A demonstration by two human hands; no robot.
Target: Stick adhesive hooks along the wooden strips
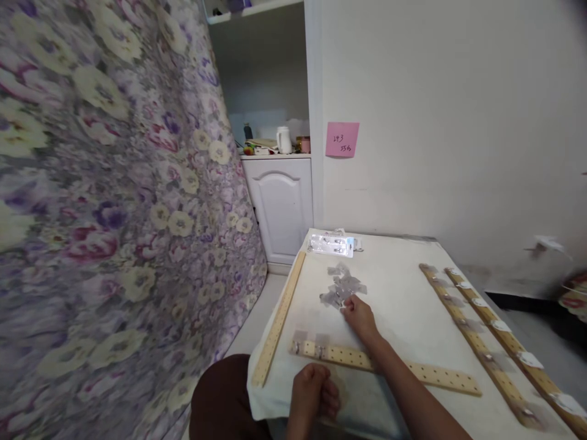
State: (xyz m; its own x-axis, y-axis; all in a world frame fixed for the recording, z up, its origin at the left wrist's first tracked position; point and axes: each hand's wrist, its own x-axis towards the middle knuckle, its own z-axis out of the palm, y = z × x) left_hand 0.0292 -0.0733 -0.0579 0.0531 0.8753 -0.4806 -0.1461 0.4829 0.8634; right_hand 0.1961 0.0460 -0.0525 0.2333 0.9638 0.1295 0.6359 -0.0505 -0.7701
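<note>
My right hand (360,316) reaches over the table to the near edge of a pile of small clear packets (342,286). Its thumb and fingers are pinched together; whatever is between them is too small to make out. Below it, a light wooden strip with rows of holes (348,356) lies crosswise, passing under my right forearm. Two clear packets with small metal parts (321,347) sit on the strip's left end. My left hand (314,391) is just in front of this strip, near the table's front edge, fingers curled in and nothing visible in them.
Another holed wooden strip (279,318) lies along the table's left edge. On the right are a strip bearing clear packets (474,339) and one bearing white round pieces (509,342). A clear blister pack (330,244) lies at the back. A floral curtain (114,214) hangs at left.
</note>
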